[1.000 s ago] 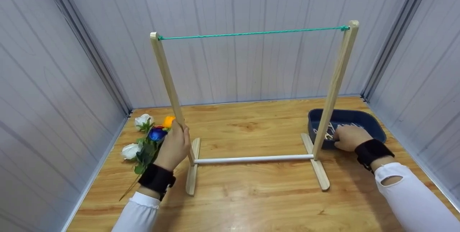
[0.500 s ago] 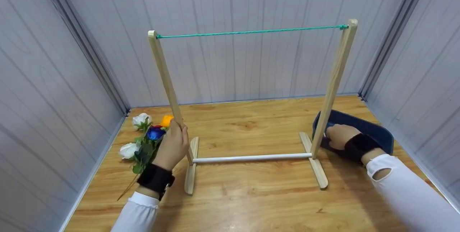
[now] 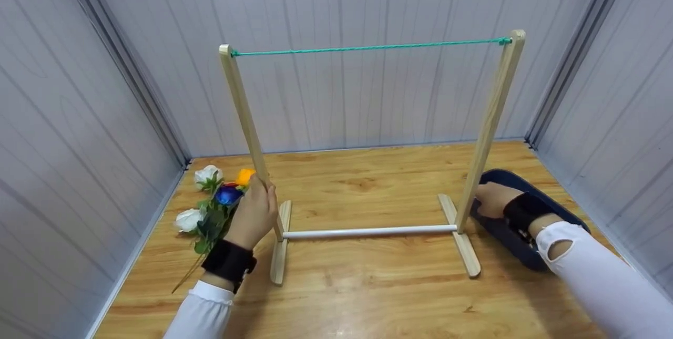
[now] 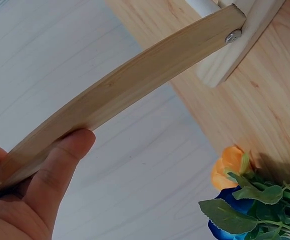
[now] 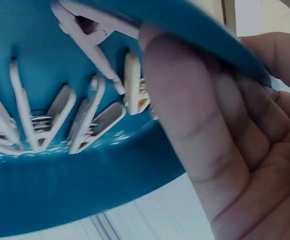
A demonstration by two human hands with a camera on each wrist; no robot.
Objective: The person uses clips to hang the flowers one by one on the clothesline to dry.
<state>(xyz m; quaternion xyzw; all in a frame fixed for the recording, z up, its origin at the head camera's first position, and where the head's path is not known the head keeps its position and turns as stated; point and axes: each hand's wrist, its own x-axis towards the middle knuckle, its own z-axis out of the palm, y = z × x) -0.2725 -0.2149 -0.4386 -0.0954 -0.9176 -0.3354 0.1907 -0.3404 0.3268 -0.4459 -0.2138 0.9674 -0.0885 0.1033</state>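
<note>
My left hand (image 3: 254,210) grips the left wooden post (image 3: 242,102) of a stand low down; in the left wrist view the thumb lies along the post (image 4: 134,75). On the right, my right hand (image 3: 495,199) holds the rim of a dark blue basin (image 3: 502,237), which lies at a slant beside the right post (image 3: 491,113). The right wrist view shows fingers (image 5: 200,115) inside the basin wall and the thumb outside. Several pale clothespins (image 5: 39,120) lie in the basin (image 5: 84,185); the head view barely shows them.
A green cord (image 3: 368,48) joins the post tops, and a white rod (image 3: 368,232) joins their lower ends. Artificial roses lie left of the stand: blue (image 3: 228,194), orange (image 3: 245,176) and white (image 3: 189,220). Pale panel walls (image 3: 363,102) enclose the wooden table (image 3: 363,291).
The basin has swung round from lying crosswise to a slant, its right end coming nearer to me. My right hand moved slightly left and took its rim. The left hand stays on the post.
</note>
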